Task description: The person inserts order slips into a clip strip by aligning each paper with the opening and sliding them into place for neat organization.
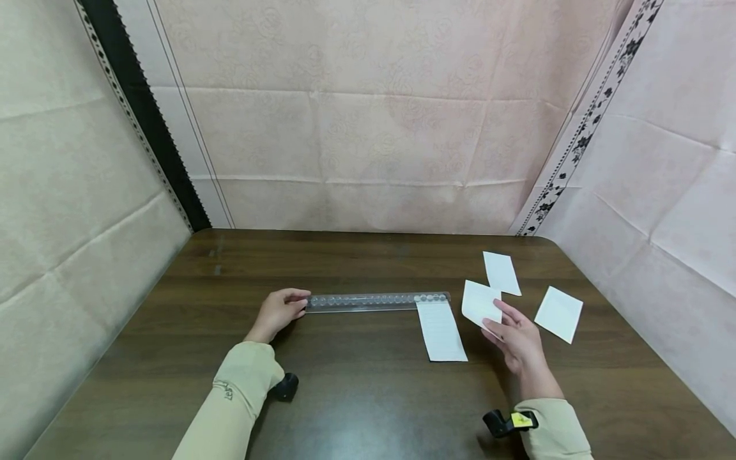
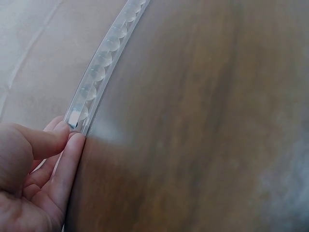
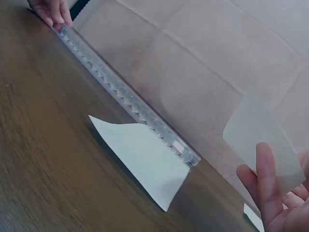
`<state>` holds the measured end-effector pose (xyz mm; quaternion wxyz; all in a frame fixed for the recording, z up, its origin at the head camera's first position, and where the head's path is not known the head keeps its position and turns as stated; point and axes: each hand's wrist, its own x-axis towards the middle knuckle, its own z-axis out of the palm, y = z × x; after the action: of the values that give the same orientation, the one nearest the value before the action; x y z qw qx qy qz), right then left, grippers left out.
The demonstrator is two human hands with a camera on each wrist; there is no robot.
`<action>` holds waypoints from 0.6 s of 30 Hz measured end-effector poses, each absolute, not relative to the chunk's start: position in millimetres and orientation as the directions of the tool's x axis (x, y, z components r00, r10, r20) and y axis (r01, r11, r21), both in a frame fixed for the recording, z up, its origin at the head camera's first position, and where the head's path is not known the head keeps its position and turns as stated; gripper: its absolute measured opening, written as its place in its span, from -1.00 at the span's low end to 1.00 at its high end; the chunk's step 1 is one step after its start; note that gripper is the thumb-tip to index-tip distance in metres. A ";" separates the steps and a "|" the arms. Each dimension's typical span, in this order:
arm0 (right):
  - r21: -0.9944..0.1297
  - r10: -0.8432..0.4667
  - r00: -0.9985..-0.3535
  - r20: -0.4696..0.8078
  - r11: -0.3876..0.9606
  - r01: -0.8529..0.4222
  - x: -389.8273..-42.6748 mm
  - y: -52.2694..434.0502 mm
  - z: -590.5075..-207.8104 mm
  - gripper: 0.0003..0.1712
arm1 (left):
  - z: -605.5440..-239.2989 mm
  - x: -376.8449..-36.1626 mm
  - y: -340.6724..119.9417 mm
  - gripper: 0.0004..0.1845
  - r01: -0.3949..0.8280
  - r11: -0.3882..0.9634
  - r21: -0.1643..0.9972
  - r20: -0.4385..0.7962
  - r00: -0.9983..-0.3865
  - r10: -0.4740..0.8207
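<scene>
Head view: left hand (image 1: 278, 311) pinches the clear ruler's (image 1: 376, 301) near end, right hand (image 1: 517, 342) holds a paper slip (image 1: 480, 303) aloft just right of it; loose grip risks ruler skewing off the long strip (image 1: 441, 330).

Even, soft light from above; faint shadows under the left hand (image 1: 280, 311). The worktop (image 1: 356, 383) shows a dull sheen near the right hand (image 1: 517, 342). Head view bends at its edges; the wrist views are blurred
</scene>
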<state>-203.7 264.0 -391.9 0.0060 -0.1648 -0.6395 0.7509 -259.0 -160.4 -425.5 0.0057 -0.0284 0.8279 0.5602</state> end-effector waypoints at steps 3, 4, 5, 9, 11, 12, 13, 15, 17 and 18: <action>-0.962 0.217 -0.946 -0.241 -0.183 0.203 -205.0 259.7 -393.0 -0.22 | -424.7 -258.9 -160.4 -0.75 -0.054 0.374 0.926 -0.041 -0.998 -0.042; -0.961 0.216 -0.946 -0.242 -0.186 0.204 -205.6 258.1 -393.6 -0.23 | -424.4 -258.5 -160.4 -0.75 -0.050 0.376 0.925 -0.037 -0.998 -0.041; -0.961 0.216 -0.946 -0.242 -0.186 0.204 -206.1 256.5 -394.1 -0.23 | -424.3 -258.7 -160.3 -0.75 -0.050 0.376 0.925 -0.037 -0.998 -0.043; -0.961 0.217 -0.945 -0.245 -0.186 0.206 -208.2 250.1 -396.1 -0.23 | -424.2 -258.9 -160.0 -0.75 -0.050 0.373 0.926 -0.035 -0.998 -0.045; -0.963 0.219 -0.945 -0.243 -0.174 0.207 -208.8 247.7 -396.9 -0.24 | -424.4 -259.2 -160.0 -0.75 -0.052 0.373 0.926 -0.039 -0.998 -0.044; -0.964 0.220 -0.945 -0.242 -0.169 0.207 -209.0 246.7 -397.3 -0.24 | -424.7 -259.2 -160.1 -0.75 -0.052 0.372 0.927 -0.040 -0.998 -0.042; -0.964 0.220 -0.945 -0.241 -0.165 0.208 -209.1 245.9 -397.5 -0.25 | -425.0 -259.0 -160.3 -0.75 -0.051 0.373 0.926 -0.039 -0.998 -0.041; -0.966 0.218 -0.947 -0.237 -0.157 0.206 -209.0 244.5 -397.5 -0.25 | -425.6 -258.6 -160.7 -0.75 -0.049 0.374 0.926 -0.038 -0.999 -0.036; -0.967 0.214 -0.949 -0.231 -0.154 0.201 -209.1 243.6 -397.5 -0.26 | -426.1 -258.3 -161.0 -0.75 -0.046 0.374 0.926 -0.037 -0.999 -0.033; -0.968 0.212 -0.950 -0.230 -0.154 0.200 -209.0 243.0 -397.4 -0.26 | -426.3 -258.2 -161.1 -0.75 -0.046 0.373 0.927 -0.036 -0.999 -0.033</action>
<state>-209.0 243.0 -397.4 0.0042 -0.1582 -0.6503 0.7430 -258.2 -161.1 -426.3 0.0060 -0.0237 0.8286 0.5593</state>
